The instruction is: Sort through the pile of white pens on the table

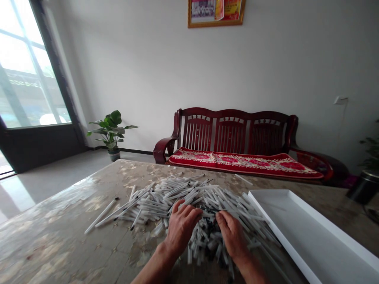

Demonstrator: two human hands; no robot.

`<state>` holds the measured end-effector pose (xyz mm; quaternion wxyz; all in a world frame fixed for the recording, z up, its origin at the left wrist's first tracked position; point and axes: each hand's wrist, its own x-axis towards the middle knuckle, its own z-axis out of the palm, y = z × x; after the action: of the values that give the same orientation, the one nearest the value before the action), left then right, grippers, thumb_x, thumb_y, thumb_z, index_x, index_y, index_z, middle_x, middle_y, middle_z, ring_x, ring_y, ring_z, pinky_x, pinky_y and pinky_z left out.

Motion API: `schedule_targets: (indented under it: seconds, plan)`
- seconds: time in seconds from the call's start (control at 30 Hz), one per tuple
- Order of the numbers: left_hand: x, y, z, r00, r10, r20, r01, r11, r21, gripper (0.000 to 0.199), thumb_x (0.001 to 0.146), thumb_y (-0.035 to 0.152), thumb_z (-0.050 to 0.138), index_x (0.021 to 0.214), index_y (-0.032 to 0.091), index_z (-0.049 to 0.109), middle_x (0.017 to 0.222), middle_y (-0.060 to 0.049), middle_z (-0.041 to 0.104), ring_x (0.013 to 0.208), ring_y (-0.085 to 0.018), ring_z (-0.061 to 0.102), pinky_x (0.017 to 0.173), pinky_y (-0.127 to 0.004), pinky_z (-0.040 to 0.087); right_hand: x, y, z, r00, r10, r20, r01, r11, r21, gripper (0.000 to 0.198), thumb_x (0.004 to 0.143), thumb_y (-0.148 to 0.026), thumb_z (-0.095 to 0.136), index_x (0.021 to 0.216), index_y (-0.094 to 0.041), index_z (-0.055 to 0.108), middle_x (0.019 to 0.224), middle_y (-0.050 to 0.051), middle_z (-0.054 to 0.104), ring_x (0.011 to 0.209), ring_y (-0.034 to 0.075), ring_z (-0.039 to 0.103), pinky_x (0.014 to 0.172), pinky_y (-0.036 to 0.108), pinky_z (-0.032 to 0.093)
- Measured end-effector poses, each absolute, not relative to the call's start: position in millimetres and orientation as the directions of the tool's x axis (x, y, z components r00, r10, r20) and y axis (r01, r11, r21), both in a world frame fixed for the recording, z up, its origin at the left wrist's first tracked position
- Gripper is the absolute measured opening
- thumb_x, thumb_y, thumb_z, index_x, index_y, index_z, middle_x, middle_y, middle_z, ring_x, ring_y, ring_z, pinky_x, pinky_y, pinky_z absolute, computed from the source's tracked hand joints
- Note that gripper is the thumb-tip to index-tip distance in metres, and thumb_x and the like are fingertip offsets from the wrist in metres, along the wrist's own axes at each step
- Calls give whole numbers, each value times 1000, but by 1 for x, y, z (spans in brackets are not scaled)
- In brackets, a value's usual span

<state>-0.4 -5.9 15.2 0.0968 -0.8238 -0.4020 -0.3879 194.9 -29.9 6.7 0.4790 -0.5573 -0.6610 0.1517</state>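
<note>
**Both hands busy at a loose heap, much left to do**

From my remote seat, I had both hands working over a heap of pale tubes (177,193) spread across the patterned bench (71,232). The left hand (183,221) was nearly closed, its fingers curled down and its thumb drawn in on one end of a single tube (209,215). The right hand (233,232) met the other end, thumb and forefinger pinched together there; blur kept me from telling how firmly either one gripped.

I judged the work to be far from finished. Most tubes lay loose and crossed at many angles, and I saw no tied bundle or squared stack. Between the wrists a cluster with dark ends (197,248) pointed toward me, perhaps a handled portion, though I couldn't confirm that. One tube (100,216) lay out at the heap's left edge, and another (243,180) lay apart at the far side. To the right stood a white tray (275,224), with the nearest tubes touching its wall or just beside it; I couldn't tell which.
</note>
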Motion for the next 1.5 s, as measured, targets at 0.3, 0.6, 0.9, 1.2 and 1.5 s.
schedule_targets:
  seconds: [0.3,0.6,0.9,1.2,1.5]
  plan:
    - [0,-1,8,367,488,792,663,-734,145,16,98,35,55,90,27,67,69,5,72,62,-14,68,114,-49,33,195,-27,8,54,929,366,458,302,-836,44,92,-54,43,63,-22,50,57,-3,48,57,15,47,55,25,37]
    - [1,1,8,361,483,798,665,-733,143,12,97,30,58,91,26,67,70,7,73,61,-13,68,118,-49,27,198,-27,10,34,934,355,419,309,-854,40,93,-52,48,72,-20,61,61,-3,53,60,15,50,56,23,38]
    - [2,6,1,347,508,788,667,-725,173,12,98,30,56,93,26,67,73,6,74,62,-13,69,119,-50,23,201,-22,6,59,911,407,372,359,-856,32,88,-46,57,99,-21,73,92,5,74,84,22,67,77,27,50]
    - [6,7,-3,340,517,786,661,-725,191,12,97,29,57,89,26,66,70,7,74,59,-14,69,120,-52,25,203,-20,3,102,879,466,447,378,-811,28,86,-43,59,89,-20,74,87,6,74,82,22,68,74,28,51]
    - [8,6,-5,337,544,769,676,-708,205,12,95,28,59,84,26,63,65,7,71,58,-14,68,119,-54,27,204,-18,3,128,886,447,503,330,-798,36,89,-51,54,76,-21,70,73,4,70,73,22,65,70,29,50]
